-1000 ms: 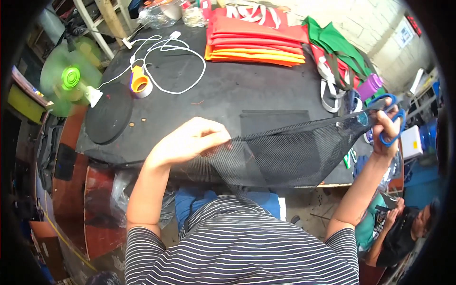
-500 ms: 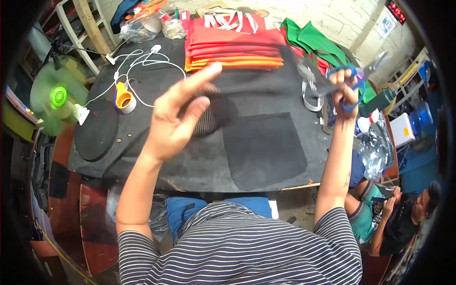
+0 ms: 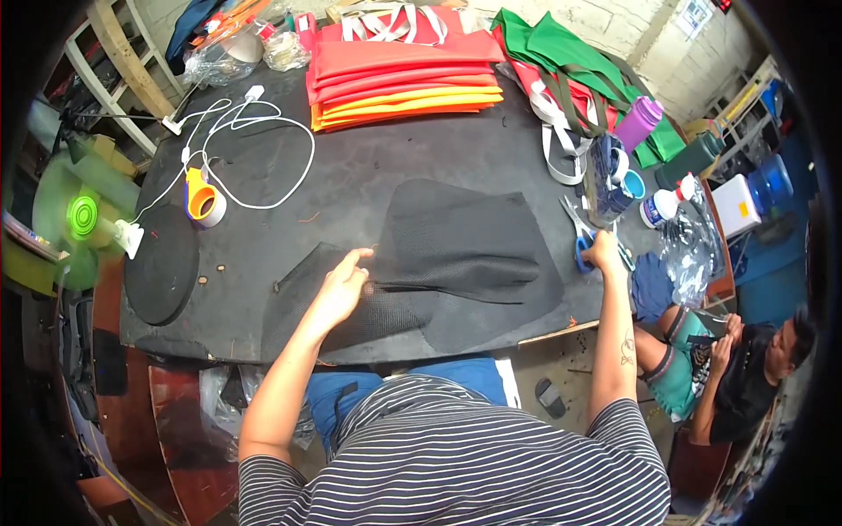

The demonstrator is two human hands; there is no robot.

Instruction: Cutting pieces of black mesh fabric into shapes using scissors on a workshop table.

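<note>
My left hand (image 3: 340,291) is at a piece of black mesh fabric (image 3: 386,317), fingers bent at its upper edge, with a bit of skin showing through the weave. The mesh lies loosely folded over a dark, round-cornered panel (image 3: 533,309) on the table. At the table's right side, my right hand (image 3: 603,254) is closed at the blue handles of a pair of scissors (image 3: 581,235), whose blades point away from me. Another slim tool (image 3: 624,252) lies just right of that hand.
Red and orange folded fabric (image 3: 403,79) is stacked at the back, green fabric (image 3: 561,57) beside it. A purple bottle (image 3: 639,123) and white bottle (image 3: 660,209) stand right. Left are a tape dispenser (image 3: 202,200), white cable (image 3: 263,207) and fan (image 3: 81,219). A person (image 3: 745,377) sits at right.
Both hands have come down toward the table. The scissors, held up before, are now low at the right side. The mesh, blurred in the air earlier, has settled over the panel.
</note>
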